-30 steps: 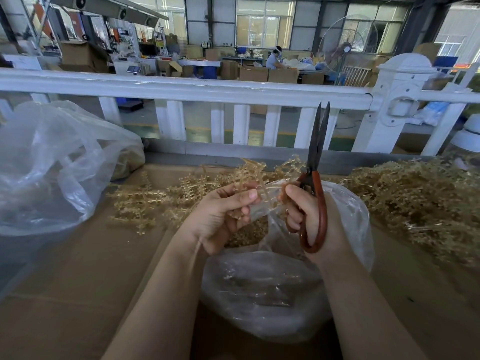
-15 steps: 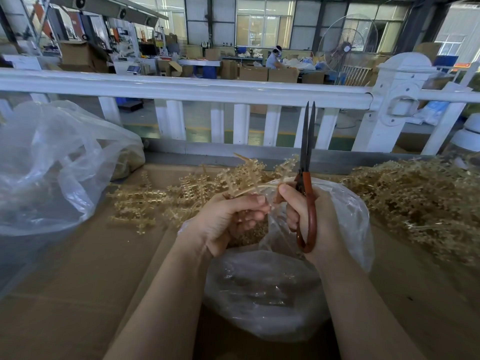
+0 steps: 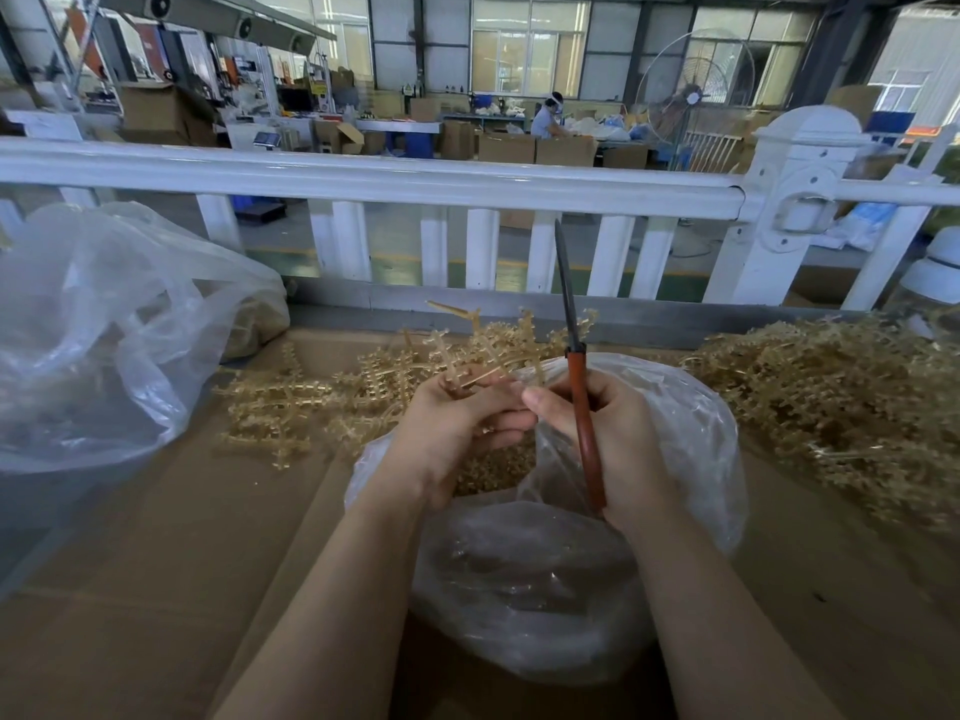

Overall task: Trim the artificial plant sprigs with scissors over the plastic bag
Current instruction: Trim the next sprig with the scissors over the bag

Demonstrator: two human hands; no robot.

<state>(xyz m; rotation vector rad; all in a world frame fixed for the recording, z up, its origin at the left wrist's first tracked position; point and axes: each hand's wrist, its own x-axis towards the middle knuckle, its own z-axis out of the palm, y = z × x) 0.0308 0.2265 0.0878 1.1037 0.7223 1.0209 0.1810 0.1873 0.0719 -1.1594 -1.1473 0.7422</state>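
My left hand (image 3: 452, 439) grips a golden plastic sprig (image 3: 498, 350) whose branches stick up and away from me. My right hand (image 3: 618, 439) grips the red-handled scissors (image 3: 582, 407); their dark blades point straight up and are closed. Its thumb reaches across to the stem beside my left fingers. Both hands hover over the open clear plastic bag (image 3: 691, 459), which holds small golden trimmings.
Loose golden sprigs (image 3: 291, 407) lie on the cardboard surface (image 3: 156, 563) to the left, and a big heap of sprigs (image 3: 841, 402) lies to the right. A large clear bag (image 3: 104, 335) sits at far left. A white railing (image 3: 395, 179) runs across the back.
The scissor blades have closed and tilted from leaning right to upright. My hands have drawn together, and the sprig has shifted slightly in my left hand.
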